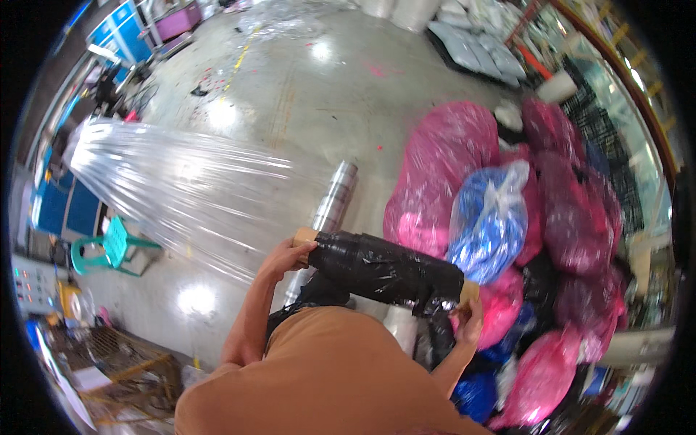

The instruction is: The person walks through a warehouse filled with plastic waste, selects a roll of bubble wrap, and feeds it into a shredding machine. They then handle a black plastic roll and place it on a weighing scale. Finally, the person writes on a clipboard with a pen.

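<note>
Across the front of my body lies a roll of black plastic film, tilted with its right end nearer to me. Brown cardboard core pokes out at both ends. My left hand is closed on the left end, thumb against the black film. At the right end, my right hand is closed around the edge by the core; part of its grip is hidden. Loose film hangs at that right end. Just beyond the roll, a long silvery roll lies on the floor, partly hidden behind the black one.
Pink bags and a clear bag with blue contents are heaped on the right. Clear plastic film stretches across the left. A green plastic chair stands near a wooden rack. Grey sacks lie at the far right.
</note>
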The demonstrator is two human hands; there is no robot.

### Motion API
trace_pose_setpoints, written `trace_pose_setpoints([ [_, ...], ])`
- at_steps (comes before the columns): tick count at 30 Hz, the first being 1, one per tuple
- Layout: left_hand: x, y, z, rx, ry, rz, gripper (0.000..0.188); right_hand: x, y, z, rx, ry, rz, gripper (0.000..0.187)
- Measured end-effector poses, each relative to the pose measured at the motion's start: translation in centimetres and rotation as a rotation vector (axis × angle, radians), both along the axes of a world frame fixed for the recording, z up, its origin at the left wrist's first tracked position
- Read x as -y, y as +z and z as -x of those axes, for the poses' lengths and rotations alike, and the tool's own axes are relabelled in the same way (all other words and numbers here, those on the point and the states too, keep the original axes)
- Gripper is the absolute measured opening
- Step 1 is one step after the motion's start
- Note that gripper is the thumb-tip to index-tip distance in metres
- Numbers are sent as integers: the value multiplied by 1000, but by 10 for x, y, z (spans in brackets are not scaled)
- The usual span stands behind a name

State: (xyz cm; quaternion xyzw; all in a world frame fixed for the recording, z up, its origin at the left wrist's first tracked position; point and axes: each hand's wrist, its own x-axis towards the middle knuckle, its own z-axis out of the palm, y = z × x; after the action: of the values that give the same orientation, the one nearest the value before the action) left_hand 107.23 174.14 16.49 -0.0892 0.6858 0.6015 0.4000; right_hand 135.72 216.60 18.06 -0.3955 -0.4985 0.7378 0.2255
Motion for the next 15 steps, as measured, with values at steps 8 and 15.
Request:
trace_pose_setpoints([
  [8, -94, -32, 157, -39, 99, -73, 52, -93, -30, 147, -7, -71, 5, 25],
  [15, -171, -32, 339, -32, 137, -96, 54, -190, -34, 330, 9, 111, 19, 40],
])
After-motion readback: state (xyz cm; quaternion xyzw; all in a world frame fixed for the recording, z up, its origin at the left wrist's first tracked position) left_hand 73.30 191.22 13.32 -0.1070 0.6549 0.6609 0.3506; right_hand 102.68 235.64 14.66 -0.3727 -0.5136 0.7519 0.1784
